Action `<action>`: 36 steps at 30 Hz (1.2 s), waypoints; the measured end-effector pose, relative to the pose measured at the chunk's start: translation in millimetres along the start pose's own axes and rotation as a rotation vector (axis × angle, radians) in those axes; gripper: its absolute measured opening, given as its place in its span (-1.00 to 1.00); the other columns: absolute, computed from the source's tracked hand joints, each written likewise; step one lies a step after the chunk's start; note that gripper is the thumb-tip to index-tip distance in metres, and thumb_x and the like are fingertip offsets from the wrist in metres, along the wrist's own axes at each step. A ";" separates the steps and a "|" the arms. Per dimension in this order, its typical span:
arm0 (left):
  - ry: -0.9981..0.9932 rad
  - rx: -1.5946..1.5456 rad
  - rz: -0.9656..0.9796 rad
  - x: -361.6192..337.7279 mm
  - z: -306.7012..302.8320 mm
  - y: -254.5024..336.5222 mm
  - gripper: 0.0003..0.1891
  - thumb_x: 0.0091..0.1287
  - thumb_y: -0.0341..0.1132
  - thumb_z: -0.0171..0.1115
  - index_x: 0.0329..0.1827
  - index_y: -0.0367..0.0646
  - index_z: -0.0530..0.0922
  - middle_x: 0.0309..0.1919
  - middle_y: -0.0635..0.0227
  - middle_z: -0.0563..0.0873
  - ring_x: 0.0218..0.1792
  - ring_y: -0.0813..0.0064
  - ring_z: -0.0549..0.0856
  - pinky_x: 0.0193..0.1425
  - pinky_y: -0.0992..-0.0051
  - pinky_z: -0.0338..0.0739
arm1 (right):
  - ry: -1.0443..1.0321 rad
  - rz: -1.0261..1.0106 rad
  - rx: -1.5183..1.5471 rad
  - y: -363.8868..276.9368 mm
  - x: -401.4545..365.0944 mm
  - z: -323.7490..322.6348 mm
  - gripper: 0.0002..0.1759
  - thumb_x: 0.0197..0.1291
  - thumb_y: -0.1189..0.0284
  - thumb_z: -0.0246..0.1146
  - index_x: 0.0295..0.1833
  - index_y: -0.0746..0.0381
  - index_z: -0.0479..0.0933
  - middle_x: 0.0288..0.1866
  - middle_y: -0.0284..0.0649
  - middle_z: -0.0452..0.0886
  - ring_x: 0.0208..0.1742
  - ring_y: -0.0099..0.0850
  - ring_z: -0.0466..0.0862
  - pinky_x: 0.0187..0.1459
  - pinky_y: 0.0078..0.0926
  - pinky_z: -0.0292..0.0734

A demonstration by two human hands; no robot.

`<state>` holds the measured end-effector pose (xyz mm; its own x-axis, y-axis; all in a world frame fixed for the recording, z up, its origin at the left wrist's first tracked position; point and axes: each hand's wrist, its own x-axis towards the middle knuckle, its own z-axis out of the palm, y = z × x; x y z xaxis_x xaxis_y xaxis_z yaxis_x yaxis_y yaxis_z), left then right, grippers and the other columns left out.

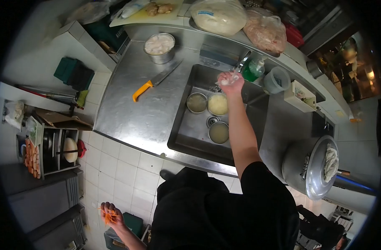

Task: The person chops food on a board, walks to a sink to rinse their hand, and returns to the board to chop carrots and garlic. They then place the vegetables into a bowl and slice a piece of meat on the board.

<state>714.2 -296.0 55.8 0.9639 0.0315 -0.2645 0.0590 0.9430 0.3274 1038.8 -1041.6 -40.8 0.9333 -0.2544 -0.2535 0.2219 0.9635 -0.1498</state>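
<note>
Under the far tap (243,59) of the sink (185,132), the right hand (231,82) looks half curled, apparently rinsing, contents unclear, while at near left the left hand (114,213) clutches orange shreds (109,217), whose next move likely needs firm grip.

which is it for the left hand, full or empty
Full: the left hand holds thin orange strips, with ends poking out past its curled fingers.

I log: three round metal bowls (196,112), in rectangular steel sink (185,137) | yellow-handled steel knife (145,90), left of it | big silver pot (296,161), right.
</note>
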 end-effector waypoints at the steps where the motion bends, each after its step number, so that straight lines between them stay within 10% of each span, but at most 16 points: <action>1: -0.016 -0.007 0.000 2.9 5.7 -2.5 -0.86 0.60 -0.43 -0.06 -0.22 -0.04 0.31 -0.39 0.42 0.37 -0.40 0.52 0.35 -0.42 0.56 0.27 | 0.057 -0.038 0.025 0.7 1.1 2.8 -0.69 0.24 0.15 0.16 -0.39 0.16 0.42 -0.48 -0.33 0.34 -0.45 -0.39 0.37 -0.47 -0.44 0.27; 4: -0.044 -0.007 -0.008 11.7 14.3 -6.7 -0.85 0.60 -0.44 -0.07 -0.22 -0.02 0.31 -0.39 0.43 0.37 -0.40 0.53 0.35 -0.42 0.56 0.27 | -0.367 0.293 0.451 -15.1 6.7 -18.5 -0.70 0.23 0.17 0.16 -0.36 0.18 0.43 -0.41 -0.31 0.38 -0.42 -0.38 0.40 -0.43 -0.42 0.33; 7: -0.036 0.006 -0.027 15.5 17.2 -9.4 -0.84 0.60 -0.43 -0.07 -0.22 -0.02 0.31 -0.39 0.43 0.37 -0.39 0.53 0.35 -0.41 0.56 0.28 | 0.070 0.217 0.341 15.1 -4.3 -3.4 -0.72 0.29 0.19 0.17 -0.28 0.21 0.45 -0.33 -0.30 0.40 -0.39 -0.45 0.42 -0.43 -0.45 0.37; 10: -0.038 0.018 -0.023 20.5 23.1 -11.2 -0.84 0.62 -0.42 -0.08 -0.23 -0.02 0.31 -0.39 0.43 0.37 -0.39 0.53 0.35 -0.41 0.55 0.28 | -0.137 0.511 0.481 9.4 -4.4 -9.5 -0.71 0.35 0.20 0.18 -0.18 0.23 0.48 -0.27 -0.29 0.41 -0.34 -0.46 0.46 -0.41 -0.47 0.41; 25: 0.004 -0.015 -0.031 19.7 27.0 -18.9 -0.85 0.58 -0.43 -0.02 -0.25 -0.07 0.32 -0.38 0.39 0.38 -0.38 0.51 0.35 -0.35 0.54 0.33 | 0.189 0.214 -0.062 -7.1 -12.1 -8.4 -0.77 0.49 0.20 0.28 -0.16 0.11 0.58 -0.32 -0.35 0.55 -0.32 -0.40 0.60 -0.53 -0.54 0.41; 28: 0.044 -0.003 -0.010 22.1 29.6 -20.8 -0.85 0.57 -0.44 -0.03 -0.25 -0.09 0.32 -0.38 0.37 0.38 -0.38 0.48 0.35 -0.33 0.54 0.37 | -0.209 0.308 -0.199 -14.6 -5.9 -30.6 -0.79 0.51 0.22 0.31 -0.14 0.10 0.57 -0.36 -0.39 0.54 -0.38 -0.49 0.57 -0.59 -0.57 0.30; 30: 0.045 0.022 -0.003 19.9 32.7 -21.9 -0.86 0.57 -0.44 -0.04 -0.25 -0.10 0.32 -0.38 0.36 0.38 -0.38 0.47 0.35 -0.32 0.53 0.39 | 0.062 0.159 -0.767 2.2 -26.0 3.6 -0.80 0.56 0.23 0.22 -0.14 0.09 0.56 -0.40 -0.40 0.51 -0.45 -0.54 0.52 -0.63 -0.56 0.21; 36: 0.038 0.041 -0.077 15.8 32.1 -25.3 -0.88 0.58 -0.43 -0.06 -0.21 -0.14 0.35 -0.37 0.34 0.39 -0.36 0.44 0.38 -0.30 0.49 0.47 | 0.459 0.133 -0.459 -40.4 44.8 -76.4 -0.66 0.59 0.05 0.15 -0.02 0.09 0.63 -0.40 -0.41 0.54 -0.48 -0.50 0.50 -0.59 -0.52 0.32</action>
<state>736.3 -330.0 72.4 0.9455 -0.0269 -0.3246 0.1436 0.9290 0.3411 1050.1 -1098.3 -119.2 0.7069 -0.2435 -0.6641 -0.1242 0.8815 -0.4555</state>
